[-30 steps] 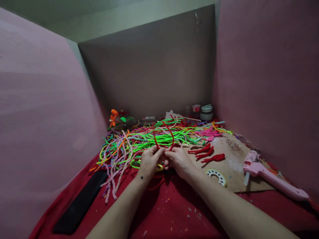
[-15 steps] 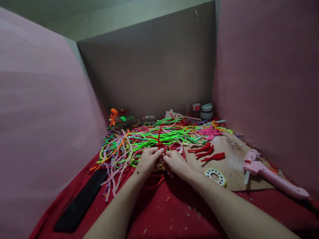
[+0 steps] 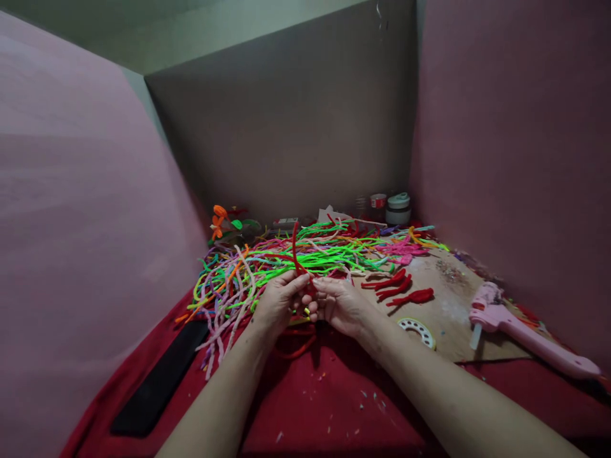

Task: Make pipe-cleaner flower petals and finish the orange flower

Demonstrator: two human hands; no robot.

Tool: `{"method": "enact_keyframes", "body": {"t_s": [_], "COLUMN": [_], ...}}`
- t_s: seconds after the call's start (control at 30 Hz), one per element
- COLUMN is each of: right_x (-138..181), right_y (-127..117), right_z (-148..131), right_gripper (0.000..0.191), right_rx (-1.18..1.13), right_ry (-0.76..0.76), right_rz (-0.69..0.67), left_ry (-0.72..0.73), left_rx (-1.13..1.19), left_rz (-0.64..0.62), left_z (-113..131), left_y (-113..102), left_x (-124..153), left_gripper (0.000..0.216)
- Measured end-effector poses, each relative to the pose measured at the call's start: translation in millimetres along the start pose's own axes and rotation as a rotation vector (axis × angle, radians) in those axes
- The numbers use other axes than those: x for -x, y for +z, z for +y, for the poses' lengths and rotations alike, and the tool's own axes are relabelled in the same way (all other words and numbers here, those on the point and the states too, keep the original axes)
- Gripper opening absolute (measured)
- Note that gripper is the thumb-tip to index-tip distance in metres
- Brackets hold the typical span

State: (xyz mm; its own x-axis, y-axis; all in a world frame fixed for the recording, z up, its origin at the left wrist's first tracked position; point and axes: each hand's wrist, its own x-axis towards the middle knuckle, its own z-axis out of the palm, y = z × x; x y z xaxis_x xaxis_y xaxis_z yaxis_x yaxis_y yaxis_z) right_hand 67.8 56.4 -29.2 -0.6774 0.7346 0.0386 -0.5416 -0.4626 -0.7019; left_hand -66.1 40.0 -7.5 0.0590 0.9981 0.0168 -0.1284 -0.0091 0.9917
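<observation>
My left hand (image 3: 279, 303) and my right hand (image 3: 340, 305) meet at the middle of the red cloth (image 3: 334, 407), fingers pinched together on a red pipe cleaner (image 3: 295, 251). The red pipe cleaner is folded narrow and sticks up from between my fingertips. Just behind my hands lies a big loose pile of coloured pipe cleaners (image 3: 305, 257), mostly bright green, pink and orange. More red pieces lie on the cloth under my hands.
A cardboard sheet (image 3: 453, 312) at the right carries shaped red pipe-cleaner pieces (image 3: 398, 286), a white ring (image 3: 417, 329) and a pink glue gun (image 3: 520, 334). A black strip (image 3: 160, 381) lies at the left. Small jars (image 3: 397, 208) and an orange pipe-cleaner flower (image 3: 220, 219) stand at the back. Pink walls close both sides.
The red pipe cleaner, a wide arch a second ago, has been squeezed into a narrow upright loop. My hands have drawn closer together and stayed in place.
</observation>
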Motion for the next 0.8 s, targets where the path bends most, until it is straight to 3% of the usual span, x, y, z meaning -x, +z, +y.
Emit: {"method": "enact_keyframes", "body": {"t_s": [0.23, 0.37, 0.5, 0.63, 0.73, 0.8], "right_x": [-5.1, -5.9, -3.8, -2.2, -2.8, -3.6], "right_y": [-0.6, -1.1, -0.8, 1.2, 2.3, 2.4], "right_z": [5.8, 7.9, 6.6, 4.5, 5.2, 6.5], "right_gripper": [0.007, 0.015, 0.021, 0.022, 0.013, 0.017], "right_rx": [-0.172, -0.148, -0.068, 0.172, 0.519, 0.717], "right_ry": [-0.006, -0.048, -0.109, -0.156, -0.196, -0.197], "right_rz": [0.105, 0.169, 0.211, 0.206, 0.286, 0.352], "left_ry": [0.009, 0.075, 0.118, 0.106, 0.118, 0.121], "left_rx": [0.068, -0.017, -0.078, -0.050, -0.157, -0.224], "left_rz": [0.013, 0.003, 0.087, 0.179, 0.252, 0.281], "left_z": [-3.6, -3.4, -4.4, -5.5, -3.3, 0.0], "left_y": [5.1, 7.9, 8.6, 9.6, 12.0, 13.1], "left_x": [3.0, 3.7, 2.7, 1.5, 2.1, 2.7], "left_gripper": [0.023, 0.021, 0.022, 0.024, 0.025, 0.024]}}
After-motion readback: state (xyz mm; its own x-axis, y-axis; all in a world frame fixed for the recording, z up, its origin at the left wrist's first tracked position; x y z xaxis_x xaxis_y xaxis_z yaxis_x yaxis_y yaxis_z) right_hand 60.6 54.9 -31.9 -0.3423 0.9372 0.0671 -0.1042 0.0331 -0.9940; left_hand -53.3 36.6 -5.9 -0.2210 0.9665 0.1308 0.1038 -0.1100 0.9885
